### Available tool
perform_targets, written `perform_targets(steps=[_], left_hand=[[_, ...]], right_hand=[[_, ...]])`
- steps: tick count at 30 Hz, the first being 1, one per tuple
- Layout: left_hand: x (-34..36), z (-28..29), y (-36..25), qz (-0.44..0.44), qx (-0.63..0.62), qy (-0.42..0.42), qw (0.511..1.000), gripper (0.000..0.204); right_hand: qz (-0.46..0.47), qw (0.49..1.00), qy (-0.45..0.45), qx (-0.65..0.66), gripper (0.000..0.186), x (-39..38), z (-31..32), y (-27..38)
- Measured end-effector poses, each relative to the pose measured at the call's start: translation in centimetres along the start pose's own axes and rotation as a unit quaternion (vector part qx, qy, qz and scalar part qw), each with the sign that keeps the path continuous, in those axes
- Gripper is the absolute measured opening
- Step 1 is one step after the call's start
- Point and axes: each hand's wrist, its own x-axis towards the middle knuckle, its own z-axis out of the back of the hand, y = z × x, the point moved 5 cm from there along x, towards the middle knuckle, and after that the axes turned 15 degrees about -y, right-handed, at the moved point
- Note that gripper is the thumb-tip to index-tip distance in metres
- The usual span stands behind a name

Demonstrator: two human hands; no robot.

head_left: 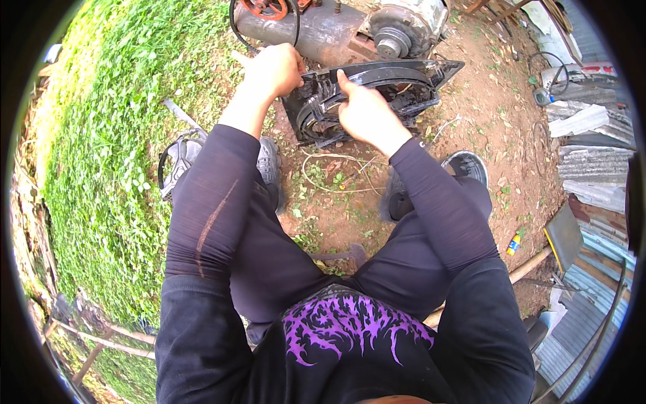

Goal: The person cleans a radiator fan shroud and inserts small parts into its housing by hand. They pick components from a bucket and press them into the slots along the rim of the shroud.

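Head-worn as L cam of wide fisheye pair. Looks steeply down from above & behind the fingers (344, 83), facing fwd past them to tank (306, 32) beyond. Sits close over shirt front (350, 326), farther from fingers. Takes in v. wide sweep, w/ grass (108, 175) to fingers' L & metal sheets (589, 165) to fingers' R.

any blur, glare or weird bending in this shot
Head view: dark fisheye rim cuts off the corners; grass at far left looks pale, nearly washed out; in the same view, the black part is dark enough to hide fine detail, while left hand and right hand stand out bright.
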Motion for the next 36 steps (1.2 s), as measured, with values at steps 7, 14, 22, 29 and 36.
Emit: perform_targets(steps=[7, 14, 22, 29, 36], left_hand=[[-0.2, 0.1, 3.5, 0.037, 0.062, 0.009, 0.997, 0.032], [-1.5, 0.4, 5.3, 0.057, 0.045, 0.058, 0.996, 0.041], [-1.2, -1.0, 6.1, -0.013, -0.051, -0.002, 0.999, 0.035], [-1.6, 0.2, 3.2, -0.03, -0.084, -0.033, 0.995, 0.022], [-1.2, 0.0, 2.0, -0.039, -0.043, -0.072, 0.996, 0.013]], right_hand=[[-0.049, 0.998, -0.02, 0.043, 0.05, -1.2, -0.7, -0.7], [-0.069, 0.996, -0.005, 0.051, 0.048, -1.8, -1.7, 0.2], [-0.027, 0.995, -0.083, 0.044, 0.023, 0.8, 2.7, -1.9], [-0.058, 0.991, -0.105, 0.055, 0.025, 1.7, 5.6, -4.9], [-0.036, 0.997, -0.048, 0.054, 0.02, 1.2, 4.0, -3.8]])
